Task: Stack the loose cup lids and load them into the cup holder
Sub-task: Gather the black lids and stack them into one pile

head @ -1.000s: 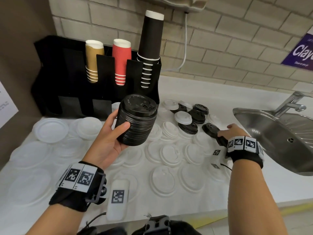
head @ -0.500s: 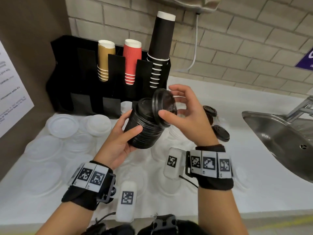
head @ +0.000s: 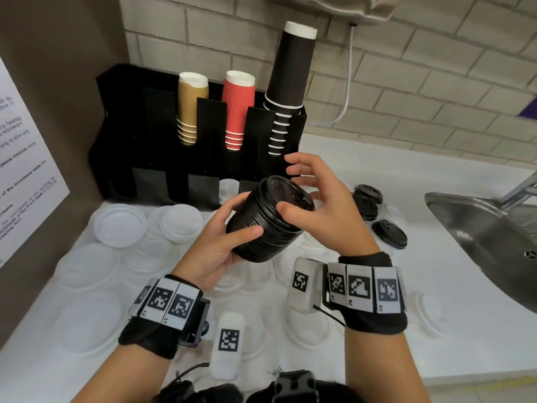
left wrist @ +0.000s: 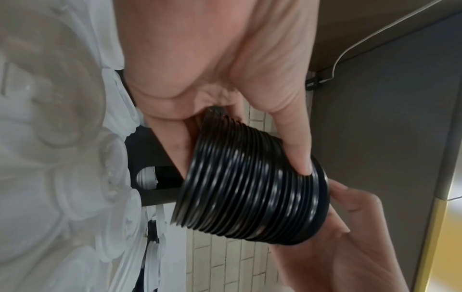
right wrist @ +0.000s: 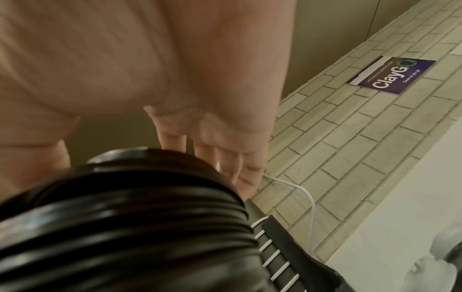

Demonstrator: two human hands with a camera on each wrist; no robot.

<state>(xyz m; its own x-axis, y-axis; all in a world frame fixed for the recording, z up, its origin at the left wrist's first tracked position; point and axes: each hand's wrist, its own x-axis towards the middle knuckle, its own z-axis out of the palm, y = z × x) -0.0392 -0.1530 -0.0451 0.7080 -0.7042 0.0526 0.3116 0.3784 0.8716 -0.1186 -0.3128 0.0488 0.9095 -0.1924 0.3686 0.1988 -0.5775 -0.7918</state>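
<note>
A tall stack of black cup lids (head: 261, 231) (left wrist: 250, 187) (right wrist: 125, 217) is held tilted above the counter by my left hand (head: 218, 242), thumb on the near side and fingers curled round the far side. The top black lid (head: 286, 193) sits on the stack. My right hand (head: 319, 210) has its thumb pressing on that top lid, its fingers spread loosely behind the rim. The black cup holder (head: 151, 141) stands at the back left with gold, red and black cup stacks in its slots. Loose black lids (head: 389, 234) lie to the right.
Several white lids (head: 119, 221) cover the counter left and below my hands. A steel sink (head: 479, 228) with a tap is at the right. A brick wall with a white cable (head: 348, 82) runs behind. A brown panel with a paper notice (head: 26, 158) closes the left side.
My right hand picked a black lid from the right of the counter, carried it over and set it on the stack. Its fingers have now loosened from the lid's rim.
</note>
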